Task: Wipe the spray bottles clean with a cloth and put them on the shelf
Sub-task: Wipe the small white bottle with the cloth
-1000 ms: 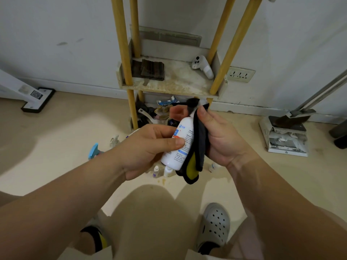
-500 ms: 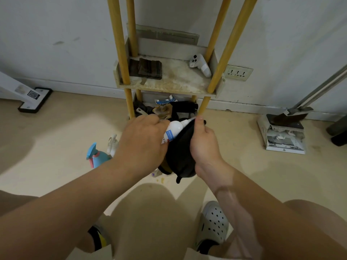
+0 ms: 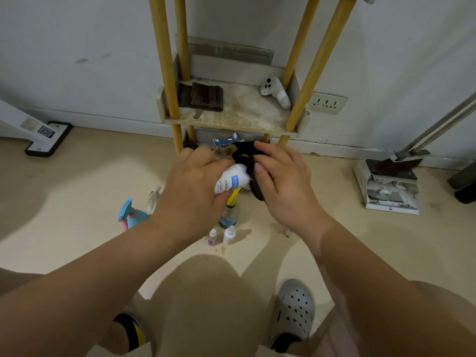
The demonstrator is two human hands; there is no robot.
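- One spray bottle [image 3: 231,182] sat gripped in the left hand [image 3: 190,194].
- The right hand [image 3: 283,186] pinched the black cloth [image 3: 244,153] over its top.
- Beyond them stood the shelf [image 3: 231,119].

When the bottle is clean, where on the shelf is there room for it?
The shelf is bare in the middle, between the brown cloth on its left and the white controller on its right. Crowded: the tier below, stuffed with clutter, and the floor by the bottles.

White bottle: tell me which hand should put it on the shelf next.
Left, probably. The left hand grips the white bottle; the right hand holds only the black cloth at its top. The shelf stands ahead.
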